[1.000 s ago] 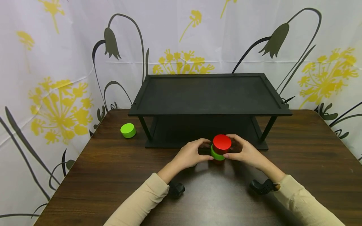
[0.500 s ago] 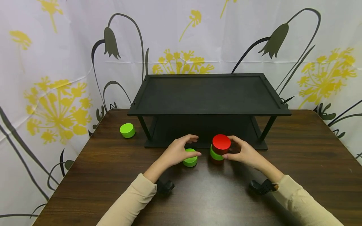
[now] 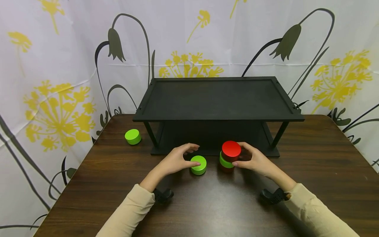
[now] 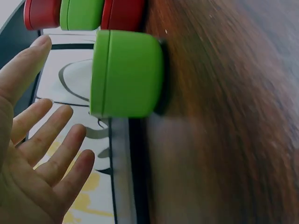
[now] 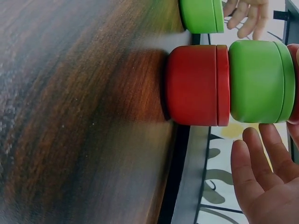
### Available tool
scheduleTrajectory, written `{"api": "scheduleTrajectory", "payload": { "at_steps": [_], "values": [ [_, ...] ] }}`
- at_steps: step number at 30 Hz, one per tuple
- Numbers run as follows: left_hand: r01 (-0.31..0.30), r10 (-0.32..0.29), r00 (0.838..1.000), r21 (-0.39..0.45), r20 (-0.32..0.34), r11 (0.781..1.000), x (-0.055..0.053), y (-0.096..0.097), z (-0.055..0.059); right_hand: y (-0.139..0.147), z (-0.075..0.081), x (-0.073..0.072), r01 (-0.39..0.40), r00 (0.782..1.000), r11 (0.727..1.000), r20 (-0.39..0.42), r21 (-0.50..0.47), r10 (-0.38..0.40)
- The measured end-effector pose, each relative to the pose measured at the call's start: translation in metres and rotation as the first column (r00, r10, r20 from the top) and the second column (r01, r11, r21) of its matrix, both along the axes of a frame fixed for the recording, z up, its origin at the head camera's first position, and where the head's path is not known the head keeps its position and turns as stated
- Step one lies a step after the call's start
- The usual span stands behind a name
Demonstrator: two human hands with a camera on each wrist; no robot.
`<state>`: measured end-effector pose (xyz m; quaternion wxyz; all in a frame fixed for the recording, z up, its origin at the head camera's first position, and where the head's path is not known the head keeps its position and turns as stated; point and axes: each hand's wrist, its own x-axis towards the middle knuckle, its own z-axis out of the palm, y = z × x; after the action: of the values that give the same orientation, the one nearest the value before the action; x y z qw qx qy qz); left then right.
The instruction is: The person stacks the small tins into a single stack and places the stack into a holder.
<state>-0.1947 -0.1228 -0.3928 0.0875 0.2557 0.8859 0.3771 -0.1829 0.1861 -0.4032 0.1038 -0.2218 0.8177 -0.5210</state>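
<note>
- At the far left, a white cloth [image 3: 74, 19] printed with yellow flowers and dark stems hung behind my dark wood-grain desk [image 3: 97, 187].
- The far green jar [image 3: 133, 137] stood on the desk, near the left end of the black two-tier shelf [image 3: 219, 98] and well apart from my fingers.
- My left sleeve [image 3: 130, 210] ran up to a black wrist device [image 3: 163, 196].
- My left grip [image 3: 175, 161] held nothing: the fingers were spread and loosely bent, the thumb apart from them.
- Just right of it, the near green jar [image 3: 198, 165] stood upright on the desk with its lid on.
- Next, in front of the shelf's lower tier, the stack of three jars [image 3: 226, 161] rose from the desk: bottom red jar [image 5: 194, 86], middle green jar [image 5: 257, 81], top red jar [image 3: 231, 149].
- My right grip [image 3: 255, 161] was curled round the upper part of that stack from the right, thumb in front, fingers behind.
</note>
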Motion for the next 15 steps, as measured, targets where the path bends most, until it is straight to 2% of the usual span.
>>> {"api": "scheduleTrajectory", "payload": {
  "at_steps": [7, 15],
  "values": [
    [0.002, -0.003, 0.997, 0.017, 0.072, 1.0, 0.002, -0.01, -0.006, 0.0, -0.001, 0.0, -0.011, 1.0, 1.0, -0.006, -0.01, 0.011],
    [0.052, -0.056, 0.99, 0.034, 0.128, 0.998, 0.001, -0.013, -0.013, 0.0, -0.002, -0.001, -0.004, 1.0, 1.0, -0.003, -0.013, 0.004]
  ]
}}
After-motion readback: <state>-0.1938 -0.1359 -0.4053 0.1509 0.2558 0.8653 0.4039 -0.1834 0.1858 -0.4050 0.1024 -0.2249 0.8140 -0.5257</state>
